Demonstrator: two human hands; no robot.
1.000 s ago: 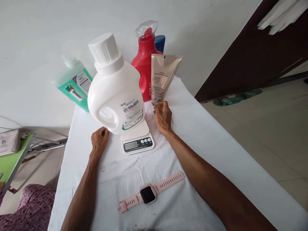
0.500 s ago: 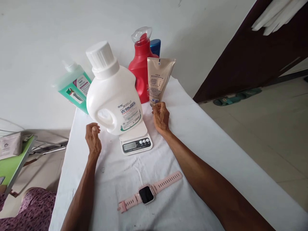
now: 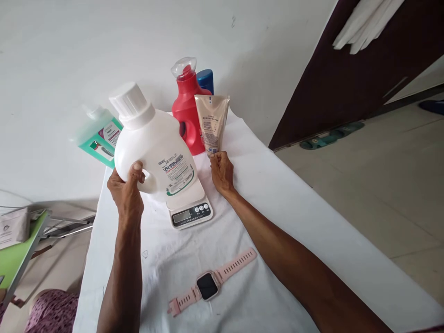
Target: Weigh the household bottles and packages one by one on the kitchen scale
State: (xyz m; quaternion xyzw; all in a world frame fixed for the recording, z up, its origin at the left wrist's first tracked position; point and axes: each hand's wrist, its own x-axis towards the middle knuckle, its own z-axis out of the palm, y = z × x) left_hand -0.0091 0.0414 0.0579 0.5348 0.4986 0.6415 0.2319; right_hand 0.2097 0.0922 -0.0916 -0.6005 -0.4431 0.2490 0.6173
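Note:
A large white detergent jug (image 3: 157, 143) with a white ribbed cap stands tilted on a small white kitchen scale (image 3: 190, 217). My left hand (image 3: 128, 187) is closed around the jug's handle, thumb toward me, its other fingers hidden behind. My right hand (image 3: 222, 171) is closed at the lower end of a beige squeeze tube (image 3: 212, 122), whose cap is hidden by the fingers. Behind the tube is a red jug (image 3: 187, 106) with clear plastic over its top. The scale's display looks grey, and I cannot read a number.
A pink smartwatch (image 3: 207, 284) lies on the white cloth (image 3: 156, 277) near me. At the back left leans a green liquid bottle (image 3: 104, 141); a blue-capped container (image 3: 205, 79) stands behind the red jug. Wall behind, dark door at right, green slippers (image 3: 331, 135) on the floor.
My left hand has moved up from beside the white jug and taken hold of its handle. My right hand stays at the tube. The view has shifted slightly.

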